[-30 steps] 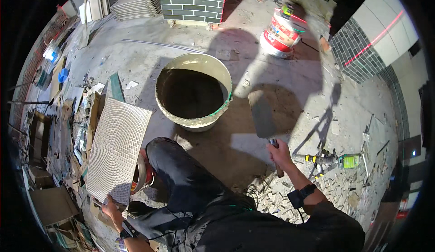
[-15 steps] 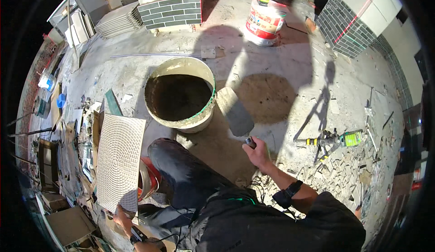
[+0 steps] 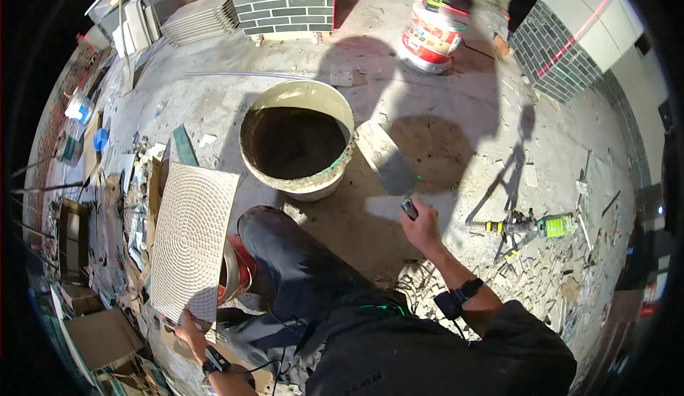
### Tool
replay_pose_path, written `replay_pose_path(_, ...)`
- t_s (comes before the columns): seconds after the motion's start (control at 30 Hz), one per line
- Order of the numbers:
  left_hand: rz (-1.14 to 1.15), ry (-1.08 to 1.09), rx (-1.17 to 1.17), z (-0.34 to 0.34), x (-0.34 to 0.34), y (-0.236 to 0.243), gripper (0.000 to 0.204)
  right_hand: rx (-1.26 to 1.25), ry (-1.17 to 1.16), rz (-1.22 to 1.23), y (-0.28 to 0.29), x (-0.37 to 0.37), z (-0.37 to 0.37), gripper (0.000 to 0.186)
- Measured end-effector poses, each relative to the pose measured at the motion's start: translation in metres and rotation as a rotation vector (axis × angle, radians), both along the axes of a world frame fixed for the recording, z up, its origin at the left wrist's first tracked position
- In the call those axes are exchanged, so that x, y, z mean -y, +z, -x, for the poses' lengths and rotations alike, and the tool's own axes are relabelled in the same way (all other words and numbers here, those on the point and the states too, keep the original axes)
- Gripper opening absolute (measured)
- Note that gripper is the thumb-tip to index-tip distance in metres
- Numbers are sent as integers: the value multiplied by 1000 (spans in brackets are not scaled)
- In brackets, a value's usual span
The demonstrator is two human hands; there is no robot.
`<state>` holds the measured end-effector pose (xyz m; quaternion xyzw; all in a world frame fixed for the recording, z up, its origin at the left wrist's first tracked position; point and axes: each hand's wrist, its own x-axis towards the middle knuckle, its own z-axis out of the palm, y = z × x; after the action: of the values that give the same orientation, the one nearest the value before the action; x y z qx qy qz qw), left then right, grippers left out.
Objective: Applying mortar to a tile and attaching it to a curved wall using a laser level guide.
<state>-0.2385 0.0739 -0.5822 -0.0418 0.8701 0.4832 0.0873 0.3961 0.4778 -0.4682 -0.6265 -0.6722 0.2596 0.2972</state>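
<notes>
The left hand (image 3: pixel 189 330) is clamping a ridged tile (image 3: pixel 192 239) by its lower edge, holding it tilted beside a red bucket (image 3: pixel 246 264); I'm watching the right hand (image 3: pixel 422 228) gripping a trowel (image 3: pixel 388 161), its blade hovering by the big bucket's (image 3: pixel 313 188) rim

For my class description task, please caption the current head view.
Left hand gripping a patterned tile, right hand holding a trowel near a bucket.

black top (image 3: pixel 442 350) was short-sleeved, trousers (image 3: pixel 303 261) were dark and smudged, strapped black devices (image 3: pixel 450 305) circled both wrists
</notes>
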Motion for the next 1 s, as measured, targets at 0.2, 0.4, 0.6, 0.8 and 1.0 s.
replay_pose_path(0.2, 42, -37, -23, -7, -3, -1, 85, 126, 79, -37, 37, 30, 6, 21)
replay_pose_path(0.4, 88, 25, -8, -10, -8, 2, 75, 189, 98, -2, 43, 63, 25, 21)
replay_pose_path(0.6, 194, 80, -2, -21, -23, 18, 73, 131, 142, 115, 63, 66, 25, 21)
replay_pose_path(0.8, 33, 30, -93, -43, -34, 36, 75, 136, 211, 74, 107, 40, 33, 24)
replay_pose_path(1.0, -149, -49, -87, -49, -28, 35, 81, 243, 157, -746, 131, -43, 61, 43)
